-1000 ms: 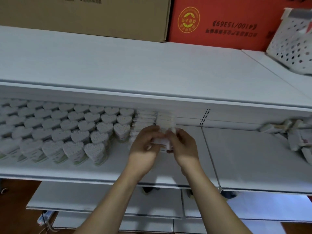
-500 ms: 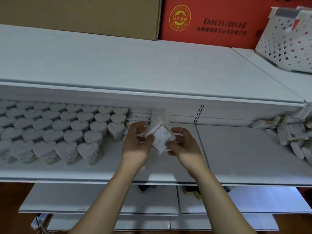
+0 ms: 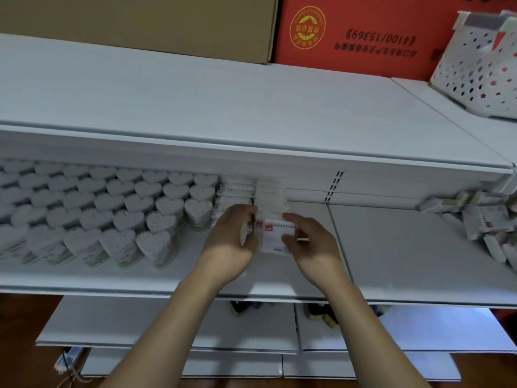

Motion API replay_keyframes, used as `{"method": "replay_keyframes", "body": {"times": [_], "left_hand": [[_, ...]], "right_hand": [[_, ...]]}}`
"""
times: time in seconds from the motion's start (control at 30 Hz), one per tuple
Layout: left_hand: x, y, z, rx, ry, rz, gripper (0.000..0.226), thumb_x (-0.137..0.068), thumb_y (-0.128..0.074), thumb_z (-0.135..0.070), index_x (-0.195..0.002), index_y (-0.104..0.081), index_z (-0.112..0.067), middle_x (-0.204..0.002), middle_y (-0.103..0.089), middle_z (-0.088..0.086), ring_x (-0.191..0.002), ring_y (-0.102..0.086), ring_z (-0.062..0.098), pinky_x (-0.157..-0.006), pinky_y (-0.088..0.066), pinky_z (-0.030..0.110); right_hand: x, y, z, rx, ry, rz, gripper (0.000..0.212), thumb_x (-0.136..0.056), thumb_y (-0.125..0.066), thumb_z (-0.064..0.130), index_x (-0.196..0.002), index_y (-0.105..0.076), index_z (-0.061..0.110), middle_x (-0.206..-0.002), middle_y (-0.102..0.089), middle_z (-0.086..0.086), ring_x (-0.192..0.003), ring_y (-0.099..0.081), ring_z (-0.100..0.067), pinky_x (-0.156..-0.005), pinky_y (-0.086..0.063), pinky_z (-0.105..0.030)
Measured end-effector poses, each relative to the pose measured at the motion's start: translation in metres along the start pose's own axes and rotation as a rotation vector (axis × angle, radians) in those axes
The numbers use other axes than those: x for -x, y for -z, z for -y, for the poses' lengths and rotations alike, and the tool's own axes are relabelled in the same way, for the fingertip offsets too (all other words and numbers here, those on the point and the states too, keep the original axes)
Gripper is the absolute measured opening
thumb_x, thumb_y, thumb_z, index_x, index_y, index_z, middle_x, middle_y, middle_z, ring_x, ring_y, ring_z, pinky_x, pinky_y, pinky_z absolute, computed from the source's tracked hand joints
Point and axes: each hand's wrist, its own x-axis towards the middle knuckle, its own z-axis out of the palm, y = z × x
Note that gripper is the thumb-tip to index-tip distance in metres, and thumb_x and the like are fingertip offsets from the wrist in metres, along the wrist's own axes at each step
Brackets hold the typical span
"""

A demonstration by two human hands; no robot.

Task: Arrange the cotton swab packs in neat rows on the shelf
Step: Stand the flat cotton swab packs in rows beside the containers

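Both my hands are on the middle shelf [image 3: 391,261]. My right hand [image 3: 310,245] pinches a flat white cotton swab pack [image 3: 275,238] with a red label, standing upright at the front of a row of flat packs [image 3: 268,194]. My left hand [image 3: 232,239] grips the front packs of the neighbouring row [image 3: 235,191], which are partly hidden by its fingers. Left of these rows, several heart-shaped swab tubs [image 3: 106,208] stand in tidy rows. A loose heap of flat packs [image 3: 481,219] lies at the shelf's far right.
A bare stretch of shelf lies between my hands and the loose heap. The top shelf [image 3: 223,113] carries a brown carton [image 3: 167,21], a red carton [image 3: 358,32] and a white perforated basket [image 3: 481,68]. Lower shelves [image 3: 167,326] jut out below.
The pack was tilted between both hands half a second ago; now it stands upright and square at the front of its row, with my left hand shifted onto the neighbouring row.
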Motion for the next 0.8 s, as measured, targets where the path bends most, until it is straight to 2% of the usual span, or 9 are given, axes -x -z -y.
{"method": "replay_keyframes", "body": {"times": [0.1, 0.17, 0.23, 0.37, 0.47, 0.53, 0.63, 0.73, 0.8], "left_hand": [[0.006, 0.005, 0.020, -0.424, -0.056, 0.163, 0.078, -0.084, -0.051, -0.024, -0.157, -0.028, -0.015, -0.165, -0.021, 0.006, -0.154, -0.011, 0.027, -0.124, -0.007, 0.036], [0.010, 0.005, 0.032, -0.639, -0.027, 0.282, 0.088, -0.090, -0.054, -0.030, -0.161, -0.004, -0.017, -0.169, 0.007, 0.005, -0.154, 0.014, 0.029, -0.123, 0.009, 0.044], [0.013, 0.002, 0.039, -0.733, -0.019, 0.331, 0.092, -0.094, -0.053, -0.033, -0.160, 0.008, -0.018, -0.167, 0.020, 0.005, -0.152, 0.023, 0.031, -0.122, 0.013, 0.048], [0.013, -0.004, 0.051, -0.723, -0.050, 0.292, 0.090, -0.089, -0.061, -0.021, -0.161, -0.007, -0.012, -0.169, 0.002, 0.013, -0.154, 0.007, 0.037, -0.122, 0.004, 0.051], [0.014, -0.010, 0.060, -0.731, -0.110, 0.280, 0.098, -0.059, -0.085, -0.015, -0.148, -0.045, -0.003, -0.154, -0.042, 0.021, -0.143, -0.036, 0.047, -0.112, -0.029, 0.061], [0.014, -0.012, 0.065, -0.736, -0.115, 0.266, 0.100, -0.047, -0.089, -0.015, -0.139, -0.056, -0.001, -0.145, -0.053, 0.022, -0.133, -0.050, 0.048, -0.101, -0.042, 0.063], [0.011, -0.014, 0.061, -0.753, -0.128, 0.227, 0.102, -0.049, -0.090, -0.024, -0.141, -0.053, -0.001, -0.148, -0.050, 0.022, -0.135, -0.048, 0.047, -0.101, -0.043, 0.064], [0.009, -0.016, 0.047, -0.689, -0.089, 0.219, 0.097, -0.078, -0.072, -0.028, -0.159, -0.022, -0.008, -0.167, -0.013, 0.015, -0.154, -0.010, 0.039, -0.120, -0.013, 0.059], [0.006, -0.022, 0.039, -0.656, -0.135, 0.163, 0.089, -0.078, -0.065, -0.024, -0.157, -0.027, -0.005, -0.166, -0.018, 0.016, -0.154, -0.012, 0.038, -0.120, -0.011, 0.059]], "right_hand": [[0.003, -0.015, -0.020, 0.025, -0.067, -0.051, 0.040, -0.093, -0.067, 0.012, -0.127, -0.061, 0.032, -0.114, -0.061, 0.007, -0.095, -0.058, 0.011, -0.078, -0.048, -0.007], [0.003, -0.028, -0.028, 0.049, -0.016, -0.039, 0.042, -0.095, -0.065, 0.014, -0.133, -0.058, 0.028, -0.110, -0.057, 0.011, -0.094, -0.058, 0.006, -0.082, -0.052, -0.015], [0.002, -0.040, -0.034, 0.109, 0.057, -0.033, 0.043, -0.096, -0.064, 0.014, -0.137, -0.057, 0.024, -0.112, -0.055, 0.008, -0.093, -0.057, 0.001, -0.085, -0.052, -0.022], [-0.003, -0.052, -0.053, 0.392, 0.208, -0.155, 0.043, -0.088, -0.072, 0.011, -0.130, -0.064, 0.018, -0.127, -0.051, -0.009, -0.115, -0.050, -0.026, -0.091, -0.053, -0.041], [-0.008, -0.050, -0.062, 0.532, 0.247, -0.175, 0.046, -0.084, -0.077, 0.017, -0.129, -0.065, 0.018, -0.140, -0.047, -0.016, -0.128, -0.046, -0.036, -0.097, -0.050, -0.047], [-0.009, -0.049, -0.063, 0.584, 0.233, -0.128, 0.052, -0.084, -0.078, 0.023, -0.134, -0.062, 0.019, -0.146, -0.044, -0.017, -0.134, -0.042, -0.037, -0.101, -0.048, -0.051], [-0.005, -0.049, -0.061, 0.630, 0.190, -0.073, 0.063, -0.087, -0.074, 0.030, -0.145, -0.049, 0.023, -0.155, -0.035, -0.016, -0.141, -0.032, -0.036, -0.105, -0.044, -0.055], [0.004, -0.045, -0.055, 0.686, 0.163, -0.076, 0.071, -0.094, -0.061, 0.039, -0.154, -0.027, 0.024, -0.162, -0.023, -0.016, -0.146, -0.026, -0.038, -0.112, -0.037, -0.055], [0.014, -0.037, -0.049, 0.709, 0.187, -0.156, 0.067, -0.095, -0.056, 0.039, -0.153, -0.033, 0.014, -0.159, -0.029, -0.020, -0.144, -0.032, -0.041, -0.110, -0.039, -0.056]]}}
